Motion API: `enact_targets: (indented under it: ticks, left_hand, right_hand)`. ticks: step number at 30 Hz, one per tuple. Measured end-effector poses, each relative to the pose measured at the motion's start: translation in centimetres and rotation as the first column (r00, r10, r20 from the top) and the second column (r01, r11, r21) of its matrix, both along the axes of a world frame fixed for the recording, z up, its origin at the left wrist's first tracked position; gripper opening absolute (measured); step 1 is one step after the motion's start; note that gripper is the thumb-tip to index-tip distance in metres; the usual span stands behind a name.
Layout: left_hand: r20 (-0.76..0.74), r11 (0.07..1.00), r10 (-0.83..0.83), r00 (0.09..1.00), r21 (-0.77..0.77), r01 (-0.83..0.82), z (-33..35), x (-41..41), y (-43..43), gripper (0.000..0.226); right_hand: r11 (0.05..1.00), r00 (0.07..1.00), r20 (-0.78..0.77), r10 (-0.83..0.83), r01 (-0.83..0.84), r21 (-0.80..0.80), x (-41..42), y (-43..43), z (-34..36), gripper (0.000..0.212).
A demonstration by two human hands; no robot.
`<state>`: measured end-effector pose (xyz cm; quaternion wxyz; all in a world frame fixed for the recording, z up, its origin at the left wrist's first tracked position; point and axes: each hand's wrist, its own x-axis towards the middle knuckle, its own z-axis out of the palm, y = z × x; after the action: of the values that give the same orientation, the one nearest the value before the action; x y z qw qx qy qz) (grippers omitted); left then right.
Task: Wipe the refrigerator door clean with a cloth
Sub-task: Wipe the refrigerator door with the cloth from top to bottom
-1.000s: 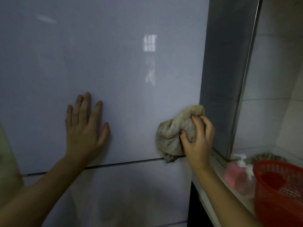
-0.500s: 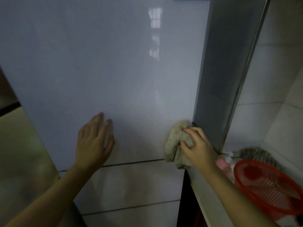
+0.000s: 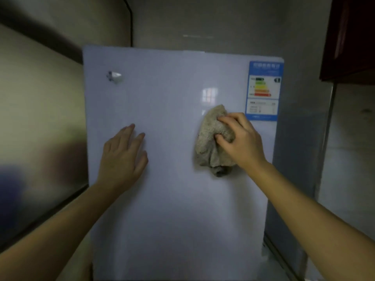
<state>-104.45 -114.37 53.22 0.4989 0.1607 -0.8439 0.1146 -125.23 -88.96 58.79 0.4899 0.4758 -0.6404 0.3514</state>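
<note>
The glossy pale refrigerator door (image 3: 172, 199) fills the middle of the head view, its top edge visible. My right hand (image 3: 241, 140) grips a bunched beige cloth (image 3: 211, 145) and presses it against the door's upper right part, just below and left of a blue energy label (image 3: 262, 90). My left hand (image 3: 123, 157) lies flat on the door to the left, fingers spread, holding nothing.
A small white magnet or clip (image 3: 114, 76) sits near the door's upper left corner. A wall (image 3: 40, 118) flanks the fridge on the left. The grey fridge side (image 3: 294, 138) and a dark cabinet (image 3: 351, 37) are on the right.
The view has swung up from the door's lower seam to its top. My right hand has carried the cloth up from the lower right edge to beside the label. My left hand also moved higher.
</note>
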Motion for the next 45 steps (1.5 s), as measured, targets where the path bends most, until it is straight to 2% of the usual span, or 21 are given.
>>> enact_targets:
  ticks: [6, 13, 18, 26, 35, 40, 45]
  left_hand:
    - [-0.072, 1.000, 0.006, 0.997, 0.010, -0.005, 3.8, 0.5, -3.9, 0.063]
    - [-0.152, 0.993, -0.003, 0.988, -0.116, -0.015, 2.2, -1.0, -7.7, 0.061]
    - [-0.213, 0.988, -0.039, 0.976, -0.153, 0.006, 1.3, -2.0, -8.6, 0.062]
    - [-0.235, 0.977, 0.011, 0.972, -0.204, -0.060, 1.5, -1.4, -10.3, 0.056]
    - [-0.249, 0.974, 0.044, 0.968, -0.206, -0.098, -1.0, 0.1, -12.3, 0.057]
    - [-0.256, 0.972, 0.016, 0.967, -0.224, -0.076, -1.0, -0.2, -13.1, 0.055]
    - [-0.244, 0.967, -0.002, 0.970, -0.248, -0.060, -1.5, -0.1, -13.7, 0.055]
  right_hand:
    - [0.999, 0.990, -0.137, -0.033, 0.029, -0.028, 0.7, -6.5, 7.0, 0.047]
    - [0.988, 0.975, -0.192, -0.113, 0.089, -0.128, 1.3, -11.9, 4.1, 0.055]
    - [0.989, 0.968, -0.227, -0.110, 0.083, -0.125, 2.2, -12.9, 3.1, 0.076]
    - [0.994, 0.931, -0.352, -0.101, 0.076, -0.085, 1.7, -14.3, 7.0, 0.067]
    - [0.999, 0.896, -0.444, -0.017, 0.037, 0.035, 6.6, -20.8, 15.6, 0.068]
    - [0.991, 0.888, -0.454, 0.069, -0.008, 0.135, 8.6, -23.7, 13.4, 0.068]
    - [0.961, 0.785, -0.606, 0.127, 0.054, 0.271, 6.7, -21.3, 10.2, 0.064]
